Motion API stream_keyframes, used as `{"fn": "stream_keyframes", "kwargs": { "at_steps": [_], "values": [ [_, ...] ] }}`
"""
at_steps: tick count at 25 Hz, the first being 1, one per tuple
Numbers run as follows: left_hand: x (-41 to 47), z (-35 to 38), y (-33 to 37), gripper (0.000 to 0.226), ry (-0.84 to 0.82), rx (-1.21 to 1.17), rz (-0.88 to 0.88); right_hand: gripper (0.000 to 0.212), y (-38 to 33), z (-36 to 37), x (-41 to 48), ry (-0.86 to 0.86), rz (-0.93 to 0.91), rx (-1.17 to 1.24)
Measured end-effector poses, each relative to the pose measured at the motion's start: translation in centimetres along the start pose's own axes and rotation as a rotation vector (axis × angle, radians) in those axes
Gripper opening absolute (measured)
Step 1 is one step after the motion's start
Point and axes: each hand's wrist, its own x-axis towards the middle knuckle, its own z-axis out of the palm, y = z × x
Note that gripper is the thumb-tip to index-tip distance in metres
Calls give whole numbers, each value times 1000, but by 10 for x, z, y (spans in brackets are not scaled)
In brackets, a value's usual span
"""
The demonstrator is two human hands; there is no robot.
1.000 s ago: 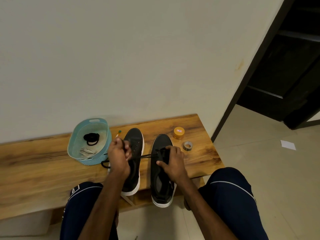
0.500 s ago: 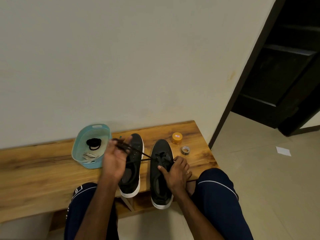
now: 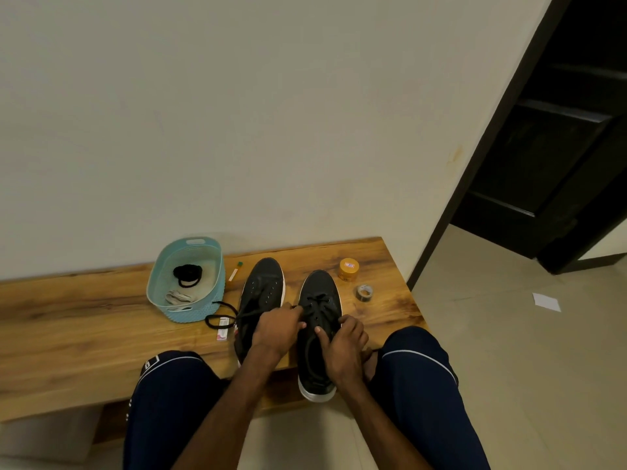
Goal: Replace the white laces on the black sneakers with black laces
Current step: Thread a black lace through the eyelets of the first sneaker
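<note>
The laced sneaker (image 3: 320, 284) stood at the centre of the frame on the counter (image 3: 84, 334), toe toward the wall and heel jutting over the near edge, with a black lace (image 3: 317, 301) crossed through its upper eyelets. The left hand (image 3: 276, 329) had its fingers (image 3: 298, 312) curled, pinching that lace beside the eyelets. A free length of the lace ran left across the second sneaker (image 3: 264, 286) to a loose loop on the counter. The right hand (image 3: 342, 344) gripped the laced sneaker, thumb on the tongue and fingers wrapped round its right side. The 2 sneakers stood side by side, just apart. Left of them sat a teal basket (image 3: 219, 283) holding a coiled black lace (image 3: 187, 274) and white laces (image 3: 178, 296). A small packet (image 3: 222, 330) lay by the loop and a thin stick (image 3: 235, 271) beside the basket. To the right stood an orange jar (image 3: 348, 269) and a tape roll (image 3: 364, 293).
</note>
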Motion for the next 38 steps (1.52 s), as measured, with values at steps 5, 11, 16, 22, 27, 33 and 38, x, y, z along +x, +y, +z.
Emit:
{"fn": "stream_keyframes", "kwargs": {
  "at_steps": [5, 11, 16, 22, 27, 33, 38],
  "values": [
    [2, -25, -15, 28, 388, -767, -357, 60, 2, 1, -3, 27, -17, 32],
    [-14, -10, 7, 27, 72, -188, -70, 61, 0, 2, -5, 37, -31, 46],
    [-6, 0, 21, 26, -20, -40, -48, 67, 2, -1, -7, 46, -39, 13],
    [-14, -32, -10, 20, 162, -227, -274, 66, 5, 4, -3, 55, -85, -68],
    [-42, -43, -31, 17, -22, -130, -183, 64, 2, 9, 2, 38, -80, -178],
    [-46, -51, -44, 9, -146, -92, -266, 44, -15, 9, 7, 73, -169, -174],
    [-51, -55, -47, 19, -106, 18, -399, 28, -49, 6, 25, -104, -424, -147]
  ]
}}
